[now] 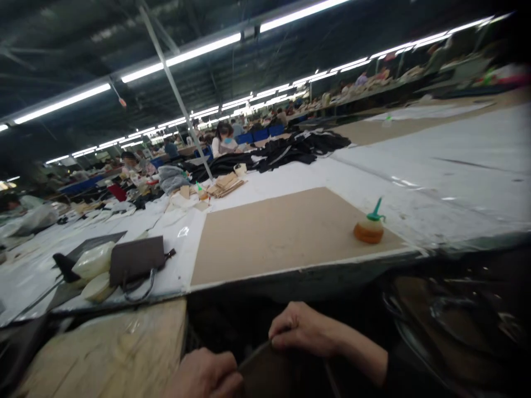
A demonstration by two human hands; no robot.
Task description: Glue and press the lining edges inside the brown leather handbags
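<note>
Both my hands are low at the bottom of the view, below the table's front edge. My left hand (205, 376) and my right hand (302, 329) are closed on the top edge of a dark brown piece (265, 370), which looks like leather or a bag part; most of it is out of view. On the table ahead lies a tan cardboard sheet (282, 232) with an orange glue bottle (369, 226) with a green spout at its right corner.
A brown handbag (136, 260) with pale stuffing pieces (93, 260) lies left on the white table (415, 182). A wooden board (112, 348) is at lower left. Black fabric (290, 149) is piled farther back. Other people sit at work far behind. Dark bags lie at lower right.
</note>
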